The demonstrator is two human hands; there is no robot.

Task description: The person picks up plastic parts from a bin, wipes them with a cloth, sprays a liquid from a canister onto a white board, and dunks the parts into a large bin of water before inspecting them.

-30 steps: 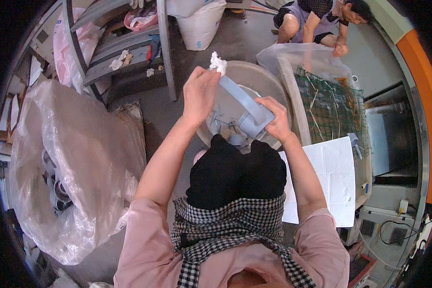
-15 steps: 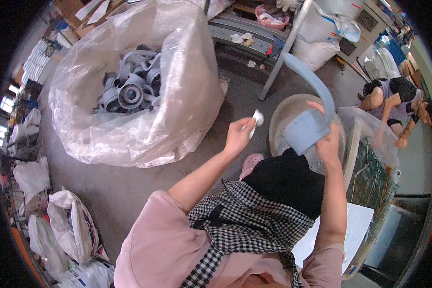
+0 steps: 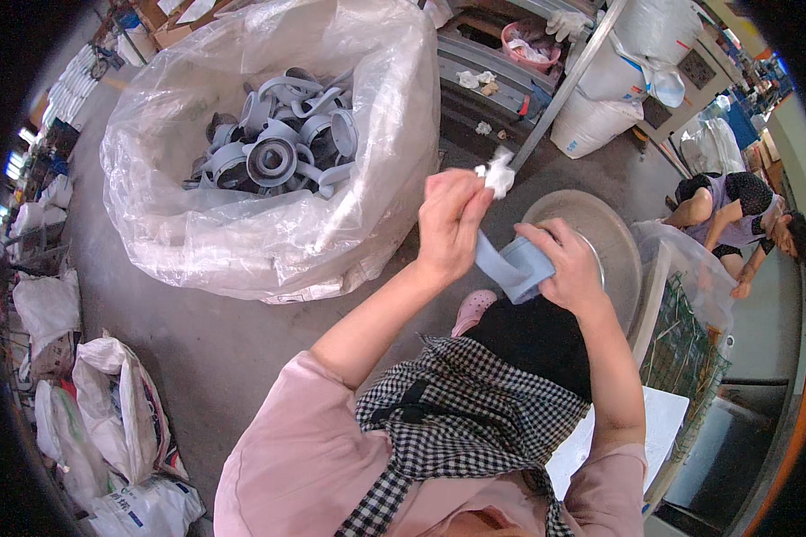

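A bag (image 3: 381, 152) sits on the floor (image 3: 269, 349) at the left, with a pile of parts (image 3: 285, 159) in it. Behind it, to the right, is a rack (image 3: 461, 61) with a basin (image 3: 533, 61) on it, and sacks (image 3: 597, 121) are right of the rack. A tub (image 3: 625, 224) is in front of the person (image 3: 287, 438), with a net (image 3: 681, 336) to its right. One part (image 3: 530, 262) is between the left hand (image 3: 452, 219) and the right hand (image 3: 573, 268), right of the bag

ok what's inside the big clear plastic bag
The plastic bag holds a pile of curve-handled grey plastic parts, several with round open ends showing. Whatever lies beneath this top layer is covered.
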